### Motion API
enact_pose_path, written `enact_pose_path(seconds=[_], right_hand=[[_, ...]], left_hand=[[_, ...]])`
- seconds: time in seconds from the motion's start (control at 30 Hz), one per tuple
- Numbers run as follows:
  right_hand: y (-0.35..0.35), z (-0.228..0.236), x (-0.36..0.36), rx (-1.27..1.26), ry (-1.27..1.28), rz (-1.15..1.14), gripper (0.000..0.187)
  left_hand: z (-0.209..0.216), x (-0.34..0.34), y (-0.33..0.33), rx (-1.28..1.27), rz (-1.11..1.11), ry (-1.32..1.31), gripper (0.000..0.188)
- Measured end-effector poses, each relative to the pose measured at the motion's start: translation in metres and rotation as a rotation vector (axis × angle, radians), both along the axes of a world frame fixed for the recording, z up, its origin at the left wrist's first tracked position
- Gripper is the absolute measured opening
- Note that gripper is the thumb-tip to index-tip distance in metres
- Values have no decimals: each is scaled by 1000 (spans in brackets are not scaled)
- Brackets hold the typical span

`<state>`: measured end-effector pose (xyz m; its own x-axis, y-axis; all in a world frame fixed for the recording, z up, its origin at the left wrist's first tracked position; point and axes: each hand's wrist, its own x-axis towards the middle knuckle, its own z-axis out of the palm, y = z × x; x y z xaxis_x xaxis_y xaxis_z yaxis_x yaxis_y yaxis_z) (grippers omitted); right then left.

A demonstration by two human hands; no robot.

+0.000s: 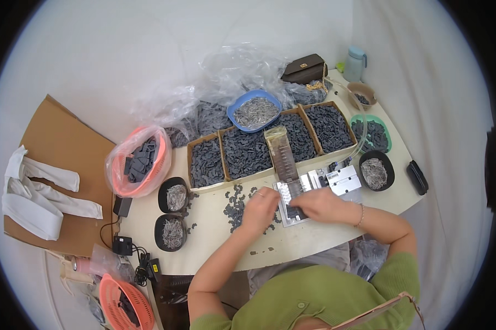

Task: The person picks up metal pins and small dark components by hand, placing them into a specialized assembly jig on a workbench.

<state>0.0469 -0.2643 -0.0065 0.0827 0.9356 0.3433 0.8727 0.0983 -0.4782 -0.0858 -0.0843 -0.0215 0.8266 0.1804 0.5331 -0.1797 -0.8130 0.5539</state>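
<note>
My left hand (261, 208) is at the left edge of a metal fixture (312, 180), its fingers pinched together. Whatever they hold is too small to make out. Over the front of the same fixture is my right hand (320, 204), with fingers curled down onto a dark grey part in it; what lies between the fingertips is hidden. A long clear-covered strip (281, 148) slopes from the boxes down to the fixture. Loose small dark grey plastic pieces (236, 212) lie scattered beside my left hand.
Behind the fixture, a divided cardboard box (248, 154) holds many grey pieces, with a blue tray (256, 113) of metal pins on it. Black bowls of pins (173, 232) (375, 173) flank the work area. A coral basket (162, 159) stands left; a black case (417, 177) lies right.
</note>
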Motion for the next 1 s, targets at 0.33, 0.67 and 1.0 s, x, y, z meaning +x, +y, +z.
enact_pose_path(seconds=[0.33,0.67,1.0], right_hand=[[50,6,17,49,183,5,16],[124,-10,10,-103,-195,259,21],[116,-13,2,-6,-464,268,10]], left_hand=[[-5,-16,-57,674,32,79,40],[-3,-16,-57,592,19,165,39],[10,-37,-6,207,80,147,15]])
